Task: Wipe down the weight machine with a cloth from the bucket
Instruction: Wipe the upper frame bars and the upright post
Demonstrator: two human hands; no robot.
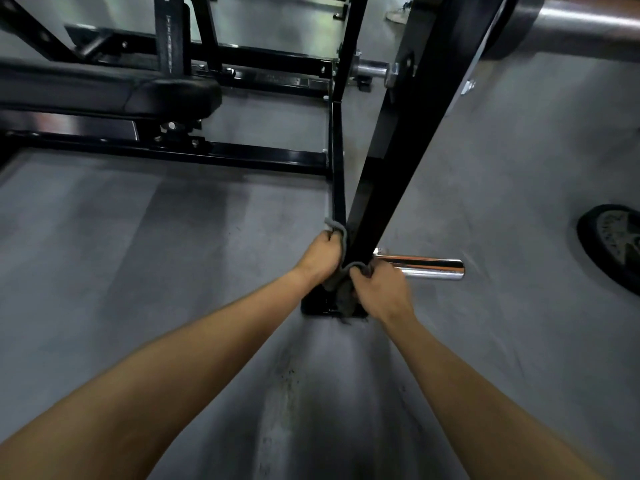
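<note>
Gym room w/ dull grey floor (173,237), scuffed and streaked nearest the camera. Landmark: the slanted black post (398,161) of the weight machine (242,155), running from top right down to mid-frame.

Far left of post: black padded bench (104,88) over glossy black frame rails. Just left of post's foot: left hand (320,258), fingers curled tight on one end of a grey cloth (341,285). Cloth lies against the post's foot btwn both hands, loose tail hanging over the black base plate (313,306). Just right of post's foot: right hand (381,289), clamped on the cloth's other end. Beyond that hand a chrome peg (429,268) sticks out rightward from the post.

Far right of post: weight plate (613,244) flat on floor, cut off by frame edge. Above right of post: thick steel bar sleeve (581,26), blurred, also cut off. Can't tell whether cloth wraps fully round post; its far side is hidden.
</note>
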